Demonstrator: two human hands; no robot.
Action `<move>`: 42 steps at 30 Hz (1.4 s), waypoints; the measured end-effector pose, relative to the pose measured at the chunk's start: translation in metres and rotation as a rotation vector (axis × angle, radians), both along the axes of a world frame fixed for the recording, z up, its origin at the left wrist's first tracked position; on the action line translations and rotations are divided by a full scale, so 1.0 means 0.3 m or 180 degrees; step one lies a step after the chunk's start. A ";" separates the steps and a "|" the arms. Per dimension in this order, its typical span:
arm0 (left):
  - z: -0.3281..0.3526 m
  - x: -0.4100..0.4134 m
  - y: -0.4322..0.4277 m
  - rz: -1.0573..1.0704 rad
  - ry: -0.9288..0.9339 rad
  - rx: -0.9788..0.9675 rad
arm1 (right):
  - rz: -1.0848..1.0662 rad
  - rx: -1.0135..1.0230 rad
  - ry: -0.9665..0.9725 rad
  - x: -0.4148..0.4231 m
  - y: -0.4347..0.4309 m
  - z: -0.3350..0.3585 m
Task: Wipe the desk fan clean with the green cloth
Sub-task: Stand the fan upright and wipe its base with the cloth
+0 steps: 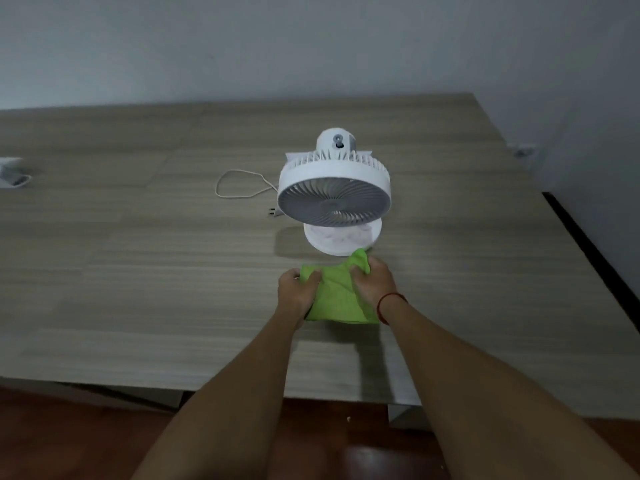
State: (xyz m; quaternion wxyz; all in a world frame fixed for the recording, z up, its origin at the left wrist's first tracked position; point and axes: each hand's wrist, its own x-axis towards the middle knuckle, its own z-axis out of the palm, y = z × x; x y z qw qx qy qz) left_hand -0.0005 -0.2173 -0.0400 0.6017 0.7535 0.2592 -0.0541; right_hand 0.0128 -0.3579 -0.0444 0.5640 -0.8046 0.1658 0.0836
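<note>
- Head view: you are reaching both bare arms out over the wood-grain desk (138,271), with your hands meeting on the green cloth (337,299) just past the middle of the picture.
- Your left hand (298,291) is gripping the cloth's edge at 9 o'clock, thumb pressing down on the fabric.
- Your right hand (374,282) is pinching a bunched corner of the cloth at 1 o'clock; a red string bracelet (386,304) is sitting on that wrist.
- The cloth is lying folded on the desk, its raised corner nearly touching the fan's base; whether it is touching, you cannot tell.
- The white desk fan (334,195) is standing upright at 12 o'clock from the cloth, its grille tilting toward you.
- Its white power cord (239,185) is looping on the desk at 9 o'clock from the fan, the plug (273,212) lying unplugged beside the grille.
</note>
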 end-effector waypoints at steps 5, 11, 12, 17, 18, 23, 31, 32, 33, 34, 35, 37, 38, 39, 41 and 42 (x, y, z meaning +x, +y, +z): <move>-0.159 0.045 0.011 -0.0247 0.0025 0.0531 | -0.0101 -0.0488 -0.0080 0.051 0.012 -0.112; -0.257 0.026 0.003 -0.0708 -0.0547 0.2055 | 0.0225 -0.1231 -0.0084 0.041 0.009 -0.245; -0.265 0.021 -0.001 -0.0764 -0.0722 0.2339 | 0.0276 -0.1491 -0.0181 0.034 0.010 -0.254; -0.321 0.029 -0.019 -0.1552 -0.1105 0.3072 | 0.1004 -0.2369 -0.0853 0.028 0.004 -0.266; -0.342 0.026 -0.016 -0.1583 -0.1132 0.3007 | 0.1336 -0.2430 -0.0874 0.030 0.001 -0.277; -0.413 0.020 -0.002 -0.1534 -0.1352 0.2817 | 0.1479 -0.2287 -0.1236 0.011 -0.015 -0.363; -0.436 -0.025 0.010 -0.1493 -0.1456 0.2730 | 0.1527 -0.2529 -0.1395 -0.055 -0.017 -0.390; -0.435 -0.029 0.012 -0.1478 -0.1422 0.2700 | 0.1514 -0.2502 -0.1377 -0.059 -0.017 -0.389; -0.434 -0.031 0.015 -0.1459 -0.1371 0.2642 | 0.1499 -0.2464 -0.1330 -0.059 -0.017 -0.386; -0.432 -0.027 0.017 -0.1414 -0.1323 0.2558 | 0.1456 -0.2425 -0.1294 -0.059 -0.017 -0.382; -0.424 -0.021 0.017 -0.1318 -0.1310 0.2473 | 0.1357 -0.2375 -0.1294 -0.054 -0.017 -0.377; -0.399 0.008 0.014 -0.0967 -0.1398 0.2337 | 0.1033 -0.2197 -0.1407 -0.034 -0.018 -0.366; -0.387 0.031 0.016 -0.0792 -0.1452 0.2311 | 0.0869 -0.2108 -0.1484 -0.020 -0.019 -0.364; -0.378 0.059 0.021 -0.0675 -0.1470 0.2301 | 0.0730 -0.2056 -0.1532 -0.002 -0.023 -0.365; -0.376 0.124 0.044 -0.0572 -0.1344 0.2283 | 0.0522 -0.2028 -0.1500 0.043 -0.035 -0.377; -0.385 0.164 0.059 -0.0584 -0.1238 0.2304 | 0.0429 -0.2027 -0.1451 0.074 -0.044 -0.383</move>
